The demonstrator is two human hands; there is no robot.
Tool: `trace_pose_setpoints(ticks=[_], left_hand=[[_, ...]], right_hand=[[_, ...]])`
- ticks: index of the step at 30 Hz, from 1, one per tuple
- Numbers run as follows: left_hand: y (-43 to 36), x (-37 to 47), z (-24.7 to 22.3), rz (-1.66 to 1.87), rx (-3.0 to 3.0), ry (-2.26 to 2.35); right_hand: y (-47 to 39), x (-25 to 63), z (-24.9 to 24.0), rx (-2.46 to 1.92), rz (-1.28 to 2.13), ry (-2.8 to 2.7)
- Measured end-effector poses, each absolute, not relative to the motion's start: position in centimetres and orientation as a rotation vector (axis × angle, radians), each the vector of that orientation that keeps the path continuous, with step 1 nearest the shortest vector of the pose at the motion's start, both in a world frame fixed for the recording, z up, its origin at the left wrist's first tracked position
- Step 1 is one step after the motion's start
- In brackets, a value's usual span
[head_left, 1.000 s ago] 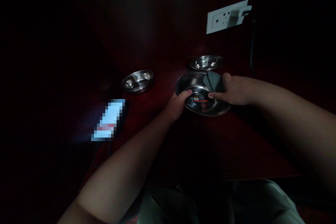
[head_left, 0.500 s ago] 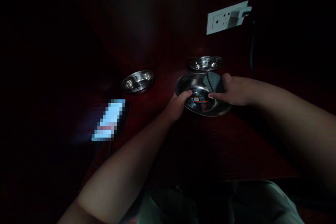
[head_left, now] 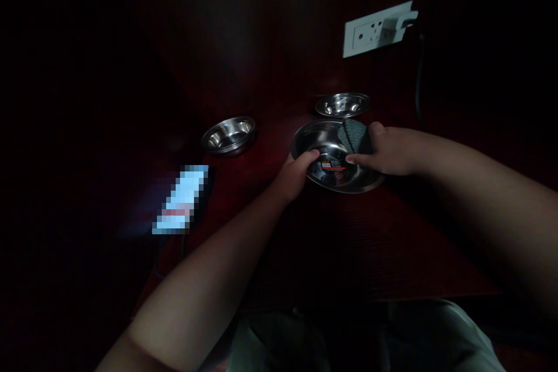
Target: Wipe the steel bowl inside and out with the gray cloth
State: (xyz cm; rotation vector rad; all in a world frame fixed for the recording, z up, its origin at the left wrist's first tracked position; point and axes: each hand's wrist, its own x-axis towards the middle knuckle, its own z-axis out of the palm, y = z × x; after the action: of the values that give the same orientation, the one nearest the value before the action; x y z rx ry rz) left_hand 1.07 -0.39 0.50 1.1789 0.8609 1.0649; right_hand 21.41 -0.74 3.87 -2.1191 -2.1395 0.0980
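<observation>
A shiny metal bowl [head_left: 322, 133] with a small label inside is tilted a little toward me. My left hand [head_left: 297, 177] grips its left rim, thumb inside and fingers hidden beneath. At the bowl's right side, my right hand [head_left: 386, 148] is closed on a grey-green cloth [head_left: 356, 136], which lies against the inner wall and rim. Just behind stands another metal bowl [head_left: 343, 104]. Further left are metal bowls [head_left: 229, 135] that look stacked.
A lit phone [head_left: 181, 200], blurred out, is at the left with a thin cable [head_left: 157, 267] below it. On the back wall, a white socket plate [head_left: 368, 34] holds a plug [head_left: 406, 20]; a dark cord [head_left: 419, 81] hangs beside it. The dark red table's front edge [head_left: 349, 301] is close to my lap.
</observation>
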Motion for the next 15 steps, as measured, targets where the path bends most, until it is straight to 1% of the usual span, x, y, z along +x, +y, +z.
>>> trace_pose_setpoints(ticks=[8,15], left_hand=[[-0.28,1.04,0.36,1.060,1.193,0.860],[-0.36,1.07,0.47,1.052,1.188,0.860]], right_hand=[[-0.91,21.22,4.16,-2.136,0.103,-2.156],[-0.47,21.69,3.48,-2.098,0.106,-2.133]])
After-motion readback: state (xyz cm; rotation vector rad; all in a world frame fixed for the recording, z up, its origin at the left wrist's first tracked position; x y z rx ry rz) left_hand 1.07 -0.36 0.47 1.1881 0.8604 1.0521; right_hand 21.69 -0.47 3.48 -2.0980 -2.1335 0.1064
